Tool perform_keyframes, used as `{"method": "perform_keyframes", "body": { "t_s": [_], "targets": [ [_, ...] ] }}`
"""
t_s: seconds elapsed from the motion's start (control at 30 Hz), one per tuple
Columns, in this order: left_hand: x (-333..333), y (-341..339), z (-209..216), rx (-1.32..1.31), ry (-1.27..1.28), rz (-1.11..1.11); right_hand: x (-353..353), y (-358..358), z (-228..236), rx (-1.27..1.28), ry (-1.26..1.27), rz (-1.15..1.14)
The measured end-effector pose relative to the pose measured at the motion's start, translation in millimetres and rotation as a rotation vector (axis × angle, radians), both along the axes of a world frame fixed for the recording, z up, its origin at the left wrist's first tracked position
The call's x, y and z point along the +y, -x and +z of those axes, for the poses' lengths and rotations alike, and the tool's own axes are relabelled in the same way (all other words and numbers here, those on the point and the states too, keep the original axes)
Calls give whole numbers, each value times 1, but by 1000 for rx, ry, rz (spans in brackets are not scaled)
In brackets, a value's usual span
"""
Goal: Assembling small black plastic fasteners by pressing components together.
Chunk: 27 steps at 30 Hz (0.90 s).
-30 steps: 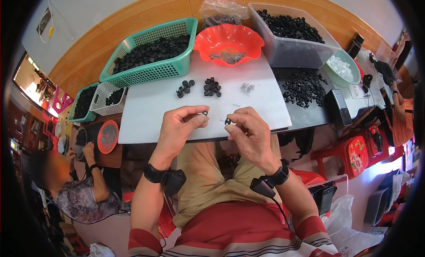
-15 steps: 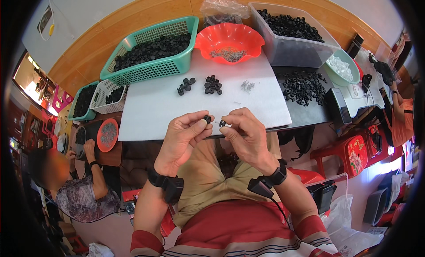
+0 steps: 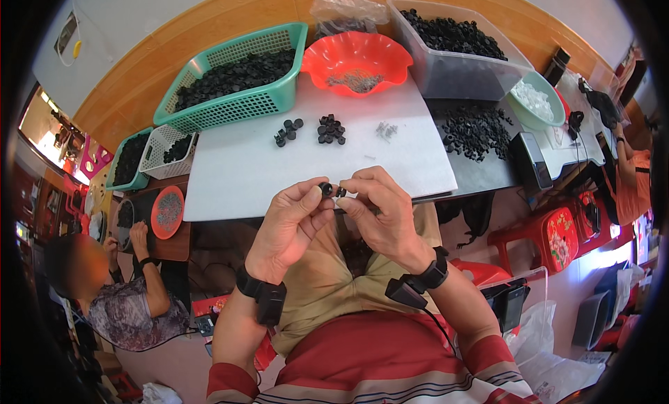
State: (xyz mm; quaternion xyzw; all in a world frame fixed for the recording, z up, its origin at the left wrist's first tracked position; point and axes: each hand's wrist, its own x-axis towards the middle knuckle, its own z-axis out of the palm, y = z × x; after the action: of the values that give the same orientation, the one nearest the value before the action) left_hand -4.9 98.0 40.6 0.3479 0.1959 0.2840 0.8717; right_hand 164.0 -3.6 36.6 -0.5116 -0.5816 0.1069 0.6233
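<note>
My left hand [image 3: 287, 219] pinches a round black plastic cap [image 3: 325, 188] between thumb and forefinger, its hollow side showing. From the other side, my right hand [image 3: 385, 212] grips a smaller black plastic piece [image 3: 341, 192] with thumb and forefinger. The two parts are close together above the near edge of a white foam sheet [image 3: 244, 167]; whether they touch I cannot tell. On the sheet lie a small group of black caps [image 3: 288, 132], a tighter pile of black parts [image 3: 331, 129] and some little metal pins [image 3: 385, 130].
Behind the sheet stand a green basket [image 3: 282, 97] of black parts, a red scalloped bowl [image 3: 317, 59] with metal pieces and a clear tub [image 3: 453, 80] of black parts. Loose black parts [image 3: 477, 132] lie at right, beside a dark box-shaped device [image 3: 533, 160]. Another person [image 3: 139, 313] works at left.
My right hand has moved left, bringing its small black piece up beside the cap. The thin metal bit seen between the hands before no longer shows. My left hand keeps its pinch.
</note>
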Motion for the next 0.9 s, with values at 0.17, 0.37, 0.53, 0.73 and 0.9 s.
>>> {"method": "perform_keyframes", "body": {
  "t_s": [0.17,0.37,0.53,0.73,0.9],
  "targets": [
    [-2,-1,-1,-1,41,6,1,-1,-1,-21,-13,-1],
    [-4,-1,-2,-2,34,3,1,0,2,-88,-27,-38],
    [-8,-3,0,31,25,14,0,-1,1,-96,1,-37],
    [-13,-5,1,67,3,45,-4,0,5,-96,52,-39],
    [-19,-6,4,77,-40,61,-5,-1,3,-86,14,-36]
  ]
}}
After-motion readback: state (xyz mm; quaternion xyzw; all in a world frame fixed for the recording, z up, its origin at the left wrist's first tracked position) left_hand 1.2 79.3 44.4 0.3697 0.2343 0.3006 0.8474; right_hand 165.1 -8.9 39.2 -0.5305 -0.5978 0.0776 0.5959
